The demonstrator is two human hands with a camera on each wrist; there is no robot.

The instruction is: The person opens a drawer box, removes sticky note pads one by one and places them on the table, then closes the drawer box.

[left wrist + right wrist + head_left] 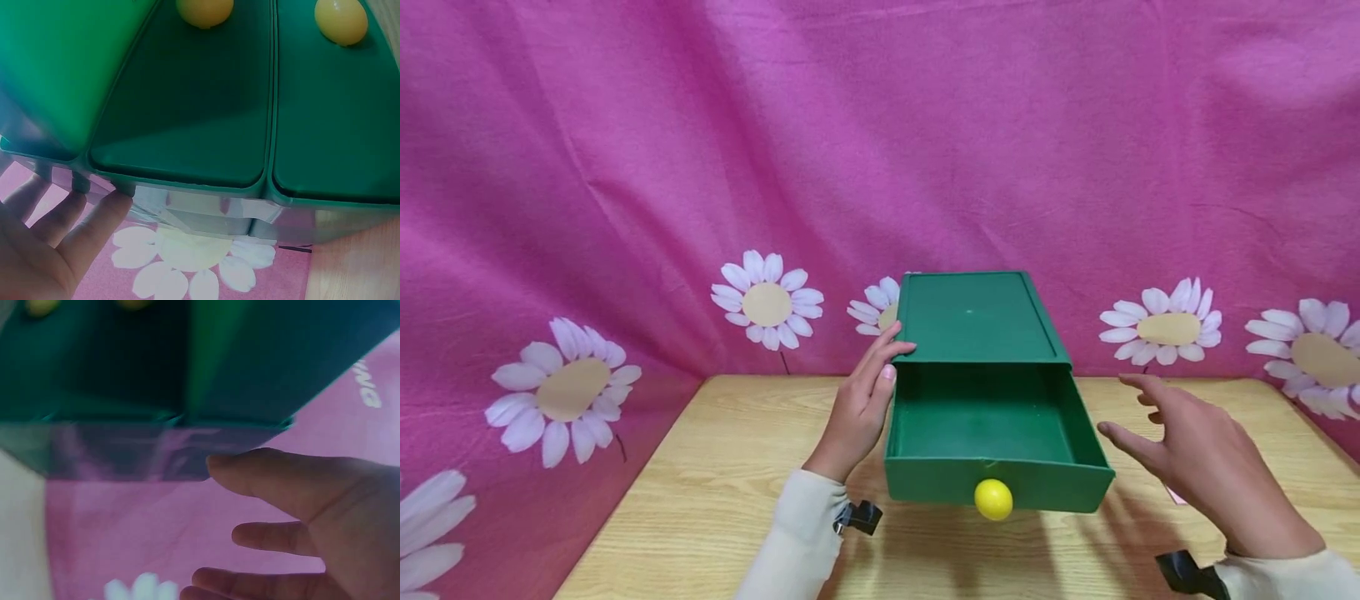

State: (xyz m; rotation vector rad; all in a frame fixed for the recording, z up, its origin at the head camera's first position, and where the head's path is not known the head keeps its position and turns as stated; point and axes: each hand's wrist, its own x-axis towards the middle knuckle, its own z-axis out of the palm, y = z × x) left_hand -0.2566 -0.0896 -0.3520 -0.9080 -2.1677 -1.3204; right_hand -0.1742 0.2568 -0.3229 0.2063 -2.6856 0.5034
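Note:
A green drawer unit [970, 312] stands on the table, its top drawer [936, 481] pulled out, with a round yellow knob [994, 499] on the front. The inside of that drawer looks bare. My left hand [859, 410] rests against the unit's left side near its top front edge, fingers extended. In the left wrist view two closed drawer fronts [187, 106] with yellow knobs [342, 22] lie below. To the right of the pulled-out drawer, my right hand [1210, 458] hovers with fingers spread, holding nothing.
The light wooden table [700, 500] carries the unit. Close behind it hangs a pink cloth [880, 150] printed with white daisies. A small pale pink edge [1176, 496] shows below my right hand; what it is, I cannot tell.

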